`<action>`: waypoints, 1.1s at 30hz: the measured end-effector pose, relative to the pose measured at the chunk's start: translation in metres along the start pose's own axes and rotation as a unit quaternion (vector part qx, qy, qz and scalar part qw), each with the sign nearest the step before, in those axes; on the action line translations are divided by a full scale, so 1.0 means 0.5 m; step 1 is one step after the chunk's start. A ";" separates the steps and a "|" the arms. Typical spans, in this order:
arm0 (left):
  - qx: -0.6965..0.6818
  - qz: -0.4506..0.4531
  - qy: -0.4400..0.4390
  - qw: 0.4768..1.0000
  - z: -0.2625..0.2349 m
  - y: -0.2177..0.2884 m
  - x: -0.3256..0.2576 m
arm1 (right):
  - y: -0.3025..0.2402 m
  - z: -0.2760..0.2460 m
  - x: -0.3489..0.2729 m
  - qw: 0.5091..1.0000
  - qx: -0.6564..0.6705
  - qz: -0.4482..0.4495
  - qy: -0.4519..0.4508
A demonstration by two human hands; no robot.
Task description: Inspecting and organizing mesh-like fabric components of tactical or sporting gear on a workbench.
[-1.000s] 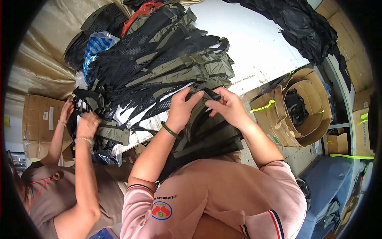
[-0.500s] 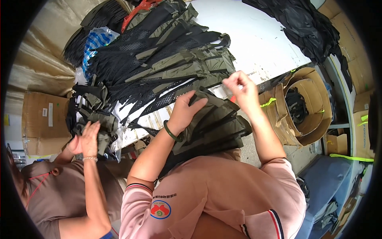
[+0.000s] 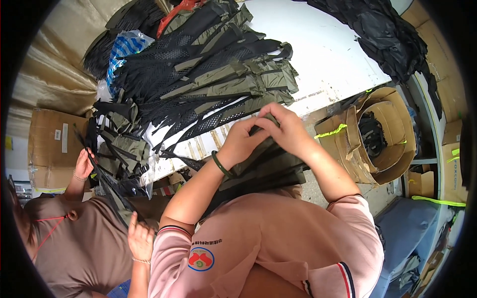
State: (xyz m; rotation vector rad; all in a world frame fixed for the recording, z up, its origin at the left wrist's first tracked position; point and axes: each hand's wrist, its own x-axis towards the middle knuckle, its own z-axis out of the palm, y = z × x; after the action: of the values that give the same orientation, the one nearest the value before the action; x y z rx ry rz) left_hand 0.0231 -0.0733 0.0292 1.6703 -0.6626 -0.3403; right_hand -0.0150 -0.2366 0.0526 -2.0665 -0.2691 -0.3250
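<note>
At the far left, a gold curtain (image 3: 54, 69) is hanging behind a carton (image 3: 52, 149). Beside it, a co-worker (image 3: 74, 243) in brown is handling a dark strip (image 3: 110, 191): one hand (image 3: 83, 165) is gripping its upper part, and the other (image 3: 141, 239) is touching it lower down. Beyond them, black and olive scraps (image 3: 121, 146) are lying at the table's near left corner, and a blue-striped bag (image 3: 128, 48) is resting against a broad pile (image 3: 213, 84) of mesh and olive pieces. A red bag (image 3: 176, 15) is showing at the pile's far edge. The white table (image 3: 318, 49) is running on to the right.

At the centre, the left hand (image 3: 242, 143), a green bangle (image 3: 221, 165) at its wrist, is closing thumb and fingers on the olive cloth (image 3: 270, 119). The right hand (image 3: 284, 130) is meeting it, pinching the same cloth between thumb and curled fingers. The cloth is sitting just off the table's near edge, above dark pieces (image 3: 263, 171) that are lying over the lap; the hands are covering much of it.

Farther right, an open box (image 3: 343, 149) is holding black items (image 3: 370, 134). A black heap (image 3: 382, 37) is spilling over the table's far right edge, and a blue-grey cover (image 3: 405, 223) is standing at lower right.
</note>
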 end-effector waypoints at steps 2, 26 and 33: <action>0.015 -0.104 -0.099 0.990 -0.010 0.020 -0.013 | 0.016 -0.007 -0.012 0.997 0.000 0.057 0.043; 0.237 0.026 0.009 0.971 -0.081 -0.070 -0.059 | 0.262 -0.012 -0.028 0.957 0.134 0.253 0.040; 0.151 0.124 -0.085 0.977 -0.037 -0.111 0.049 | 0.044 -0.014 -0.097 0.988 0.099 0.107 -0.044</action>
State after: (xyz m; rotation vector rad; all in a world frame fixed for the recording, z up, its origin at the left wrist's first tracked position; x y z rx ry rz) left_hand 0.0659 -0.0680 -0.0170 1.8327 -1.0826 -0.2104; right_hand -0.0543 -0.2560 0.0216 -1.8941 -0.1253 -0.0727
